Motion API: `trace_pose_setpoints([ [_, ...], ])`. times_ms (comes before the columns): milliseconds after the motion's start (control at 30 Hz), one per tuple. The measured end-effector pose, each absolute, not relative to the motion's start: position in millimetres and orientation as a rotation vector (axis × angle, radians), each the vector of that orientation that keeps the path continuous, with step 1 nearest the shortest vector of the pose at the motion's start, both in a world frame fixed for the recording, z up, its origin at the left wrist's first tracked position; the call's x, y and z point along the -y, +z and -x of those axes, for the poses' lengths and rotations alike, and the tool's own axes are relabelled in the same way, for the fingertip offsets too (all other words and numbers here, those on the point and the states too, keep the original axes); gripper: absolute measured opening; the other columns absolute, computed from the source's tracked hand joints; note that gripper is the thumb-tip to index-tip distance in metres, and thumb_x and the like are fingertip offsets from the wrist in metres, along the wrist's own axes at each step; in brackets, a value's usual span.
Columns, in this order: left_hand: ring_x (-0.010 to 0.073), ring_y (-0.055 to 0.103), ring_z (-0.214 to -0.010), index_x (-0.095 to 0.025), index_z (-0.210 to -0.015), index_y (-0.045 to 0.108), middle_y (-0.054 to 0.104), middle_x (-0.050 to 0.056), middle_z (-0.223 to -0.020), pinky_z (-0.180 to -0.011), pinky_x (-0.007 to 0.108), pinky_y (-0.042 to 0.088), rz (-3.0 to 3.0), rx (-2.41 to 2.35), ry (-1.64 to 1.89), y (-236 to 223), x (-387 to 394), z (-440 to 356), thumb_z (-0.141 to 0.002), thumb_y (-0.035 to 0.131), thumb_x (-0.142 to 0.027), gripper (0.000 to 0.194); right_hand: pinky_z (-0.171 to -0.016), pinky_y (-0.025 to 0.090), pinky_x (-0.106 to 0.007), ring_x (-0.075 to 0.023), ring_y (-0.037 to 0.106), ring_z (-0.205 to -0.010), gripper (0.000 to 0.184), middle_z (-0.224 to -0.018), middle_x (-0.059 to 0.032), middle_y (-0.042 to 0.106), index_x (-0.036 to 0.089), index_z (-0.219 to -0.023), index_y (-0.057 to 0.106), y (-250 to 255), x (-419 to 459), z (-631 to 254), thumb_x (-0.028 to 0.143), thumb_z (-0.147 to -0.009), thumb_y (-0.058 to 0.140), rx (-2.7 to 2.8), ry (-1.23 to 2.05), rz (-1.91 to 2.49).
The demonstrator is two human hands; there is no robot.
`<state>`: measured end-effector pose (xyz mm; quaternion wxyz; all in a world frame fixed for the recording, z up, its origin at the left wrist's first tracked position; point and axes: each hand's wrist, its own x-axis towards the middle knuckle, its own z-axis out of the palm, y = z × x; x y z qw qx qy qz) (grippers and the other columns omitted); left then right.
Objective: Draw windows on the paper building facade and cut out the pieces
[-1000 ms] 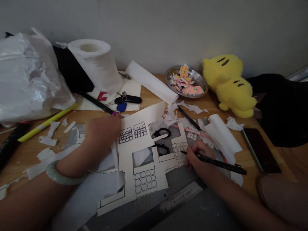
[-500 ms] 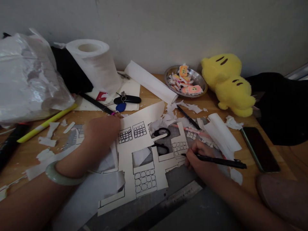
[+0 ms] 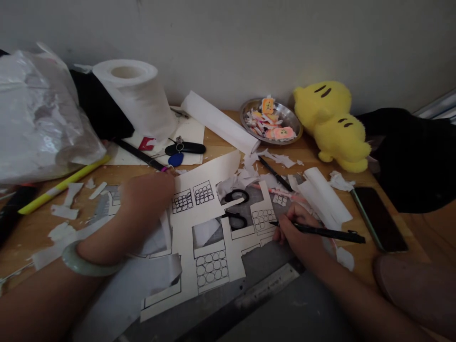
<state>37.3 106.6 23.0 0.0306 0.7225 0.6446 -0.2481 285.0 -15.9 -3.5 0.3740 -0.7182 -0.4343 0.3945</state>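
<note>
My right hand (image 3: 297, 223) is closed around a black pen (image 3: 327, 232). The pen's tip is at the lower right of a circle grid on a cut-out sheet of white paper (image 3: 187, 259). That sheet has rectangular openings and several framed grids of hand-drawn circles. My left hand (image 3: 147, 199), below a pale bangle (image 3: 90, 266), lies over the sheet's upper left edge with its fingers hidden. Through the gaps I see the black handles of scissors (image 3: 238, 194). Beneath lies a dark grey mat (image 3: 302, 306) bearing a metal ruler (image 3: 270, 285).
Paper scraps (image 3: 276, 156) litter the wooden table. A steel bowl (image 3: 297, 128) of coloured bits, a yellow plush toy (image 3: 326, 104) and a phone (image 3: 379, 218) lie right. A white paper roll (image 3: 149, 102), keys (image 3: 185, 148), a yellow pen (image 3: 66, 183) and a plastic bag (image 3: 42, 114) sit left.
The pen tip dipped slightly down the sheet, then moved back up to the circle grid. My left hand stays on the sheet. The whole view has shifted slightly.
</note>
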Motion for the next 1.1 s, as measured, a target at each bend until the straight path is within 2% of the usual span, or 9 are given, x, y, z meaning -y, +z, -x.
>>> trace_pose_setpoints([
  [200, 0.0354, 0.06, -0.096, -0.01, -0.105, 0.061, 0.065, 0.017, -0.101, -0.071, 0.043, 0.048, -2.183, -2.028, -0.754, 21.3, -106.3, -36.7, -0.088, 0.032, -0.015, 0.033, -0.039, 0.038, -0.021, -0.0122, 0.049, -0.039, 0.022, -0.042, 0.0084, 0.05, 0.024, -0.059, 0.035, -2.8, 13.1, -284.8, 0.023, -0.074, 0.051, 1.219, 0.976, 1.87],
  [467, 0.0339, 0.061, -0.094, -0.009, -0.103, 0.061, 0.065, 0.017, -0.099, -0.069, 0.041, 0.048, -2.228, -2.025, -0.777, 23.7, -104.7, -38.2, -0.088, 0.033, -0.013, 0.032, -0.039, 0.036, -0.022, -0.0121, 0.049, -0.038, 0.021, -0.04, 0.0086, 0.048, 0.024, -0.056, 0.031, -4.5, 13.2, -286.1, 0.015, -0.067, 0.048, 1.255, 0.965, 1.891],
  [800, 0.0327, 0.062, -0.091, -0.009, -0.1, 0.062, 0.066, 0.017, -0.096, -0.067, 0.04, 0.049, -2.252, -2.017, -0.771, 21.5, -104.2, -37.1, -0.087, 0.031, -0.011, 0.034, -0.04, 0.039, -0.023, -0.0131, 0.051, -0.039, 0.021, -0.041, 0.0089, 0.051, 0.025, -0.059, 0.034, -1.3, 11.3, -284.0, 0.023, -0.072, 0.05, 1.178, 0.994, 1.869],
  [933, 0.0352, 0.061, -0.092, -0.008, -0.101, 0.062, 0.066, 0.018, -0.098, -0.067, 0.041, 0.049, -2.23, -2.034, -0.76, 20.9, -104.6, -36.6, -0.084, 0.034, -0.007, 0.033, -0.041, 0.041, -0.023, -0.0131, 0.053, -0.039, 0.021, -0.038, 0.009, 0.048, 0.024, -0.058, 0.032, -2.2, 12.3, -287.2, 0.018, -0.07, 0.048, 1.066, 0.998, 1.82],
  [1100, 0.0344, 0.062, -0.092, -0.007, -0.1, 0.062, 0.066, 0.017, -0.098, -0.066, 0.04, 0.049, -2.257, -2.009, -0.762, 20.8, -105.0, -36.5, -0.084, 0.034, -0.007, 0.032, -0.039, 0.039, -0.021, -0.0118, 0.051, -0.037, 0.019, -0.037, 0.0095, 0.049, 0.023, -0.057, 0.033, -1.6, 10.0, -290.5, 0.015, -0.068, 0.046, 1.103, 0.937, 1.89],
])
